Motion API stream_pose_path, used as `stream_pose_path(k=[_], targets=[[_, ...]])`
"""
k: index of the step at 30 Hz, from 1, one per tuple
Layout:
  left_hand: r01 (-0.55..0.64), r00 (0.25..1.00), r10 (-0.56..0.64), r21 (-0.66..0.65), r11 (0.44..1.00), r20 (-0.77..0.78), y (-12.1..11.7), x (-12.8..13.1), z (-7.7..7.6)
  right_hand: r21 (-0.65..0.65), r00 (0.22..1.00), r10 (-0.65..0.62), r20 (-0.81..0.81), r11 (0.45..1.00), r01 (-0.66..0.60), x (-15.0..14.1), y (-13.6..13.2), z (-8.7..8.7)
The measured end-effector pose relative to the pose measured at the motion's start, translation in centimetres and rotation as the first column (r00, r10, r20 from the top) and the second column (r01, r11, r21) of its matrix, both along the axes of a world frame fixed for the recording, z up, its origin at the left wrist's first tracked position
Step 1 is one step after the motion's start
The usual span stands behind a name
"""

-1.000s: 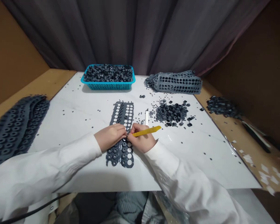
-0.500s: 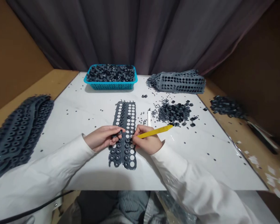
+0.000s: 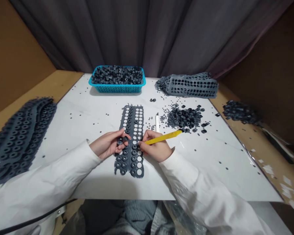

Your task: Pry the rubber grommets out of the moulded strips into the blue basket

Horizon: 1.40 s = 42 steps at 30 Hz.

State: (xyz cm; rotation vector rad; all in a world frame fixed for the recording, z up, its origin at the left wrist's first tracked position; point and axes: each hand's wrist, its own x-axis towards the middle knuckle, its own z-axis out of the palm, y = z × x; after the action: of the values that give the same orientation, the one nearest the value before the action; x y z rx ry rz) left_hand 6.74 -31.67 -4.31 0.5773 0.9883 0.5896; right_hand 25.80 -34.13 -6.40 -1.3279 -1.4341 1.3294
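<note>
A dark grey rubber strip (image 3: 132,137) full of round holes and rings lies lengthwise on the white sheet (image 3: 93,114) in front of me. My left hand (image 3: 107,145) rests at the strip's left edge, fingers curled, with small black rings held in them. My right hand (image 3: 155,148) sits at the strip's right edge and grips a yellow stick-like tool (image 3: 164,137) like a pen, its tip on the strip. Both arms wear white sleeves.
A blue basket (image 3: 117,81) of black rings stands at the back. Punched-out strips (image 3: 193,86) lie back right, a pile of loose rings (image 3: 183,117) beside a small white knife (image 3: 157,120). Unworked strips (image 3: 17,137) are stacked at left. More rings (image 3: 238,112) sit on the wooden bench right.
My left hand has drawn away from my right hand to the strip's left edge, now holding small rings. The right hand and yellow tool shifted slightly right.
</note>
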Motion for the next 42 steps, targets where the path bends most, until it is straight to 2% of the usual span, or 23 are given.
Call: stream_pose_path(k=[5, 13, 17, 20, 27, 29, 31, 32, 33, 34, 36, 37, 38, 39, 41, 42], targets=[[0.04, 0.999, -0.042, 0.068, 0.997, 0.026, 0.0, 0.0, 0.4, 0.051, 0.999, 0.021, 0.047, 0.998, -0.023, 0.0, 0.0, 0.0], [0.187, 0.977, -0.162, 0.188, 0.964, -0.137, 1.0, 0.8, 0.7, 0.17, 0.99, 0.027, 0.141, 0.984, -0.051, 0.0, 0.0, -0.5], [0.25, 0.968, -0.245, 0.127, 0.96, -0.053, 1.5, 1.3, 0.8, 0.171, 0.988, 0.019, 0.152, 0.984, -0.046, 0.0, -0.1, -0.4], [0.221, 0.975, -0.221, 0.114, 0.969, -0.01, 1.5, 1.7, 0.8, 0.161, 0.986, 0.017, 0.163, 0.986, -0.043, -0.1, -0.1, -0.2], [0.223, 0.975, -0.217, 0.152, 0.963, -0.054, 1.9, 1.7, -0.2, 0.1, 0.992, -0.004, 0.127, 0.995, -0.009, -0.2, 0.1, -0.1], [0.217, 0.974, -0.201, 0.171, 0.961, -0.106, 2.0, 1.6, -0.2, 0.097, 0.992, 0.001, 0.129, 0.995, -0.013, -0.2, 0.1, -0.2], [0.21, 0.962, -0.151, 0.266, 0.941, -0.227, 1.6, 1.6, 0.1, 0.096, 0.991, 0.001, 0.13, 0.995, -0.014, -0.1, 0.1, -0.1], [0.229, 0.942, -0.113, 0.359, 0.905, -0.315, 1.1, 1.5, 0.4, 0.091, 0.992, -0.001, 0.128, 0.996, -0.011, -0.1, 0.1, -0.1], [0.283, 0.908, -0.077, 0.466, 0.838, -0.412, 0.4, 1.6, 0.7, 0.084, 0.992, -0.002, 0.126, 0.996, -0.008, -0.2, 0.1, 0.0], [0.373, 0.861, -0.046, 0.568, 0.733, -0.506, -0.4, 1.6, 1.0, 0.078, 0.992, -0.005, 0.124, 0.997, -0.005, -0.2, 0.1, 0.0], [0.582, 0.767, -0.011, 0.687, 0.436, -0.642, -2.6, 1.8, 1.6, 0.072, 0.993, -0.008, 0.118, 0.997, -0.001, -0.2, 0.2, 0.1], [0.647, 0.738, -0.01, 0.704, 0.293, -0.675, -3.7, 2.1, 1.8, 0.068, 0.994, -0.005, 0.114, 0.998, -0.003, -0.2, 0.2, 0.1], [0.689, 0.716, -0.013, 0.703, 0.176, -0.698, -4.8, 2.5, 1.8, 0.064, 0.994, -0.001, 0.108, 0.998, -0.006, -0.2, 0.2, 0.1], [0.721, 0.691, -0.013, 0.688, 0.086, -0.722, -5.7, 2.9, 1.6, 0.06, 0.995, 0.0, 0.103, 0.998, -0.006, -0.2, 0.2, 0.1], [0.773, 0.634, 0.012, 0.633, -0.043, -0.773, -7.4, 4.3, 0.7, 0.048, 0.996, 0.001, 0.09, 0.999, -0.005, -0.1, 0.2, 0.0], [0.8, 0.599, 0.042, 0.594, -0.087, -0.8, -8.0, 5.1, 0.1, 0.043, 0.996, -0.002, 0.087, 0.999, -0.002, -0.1, 0.2, 0.0]])
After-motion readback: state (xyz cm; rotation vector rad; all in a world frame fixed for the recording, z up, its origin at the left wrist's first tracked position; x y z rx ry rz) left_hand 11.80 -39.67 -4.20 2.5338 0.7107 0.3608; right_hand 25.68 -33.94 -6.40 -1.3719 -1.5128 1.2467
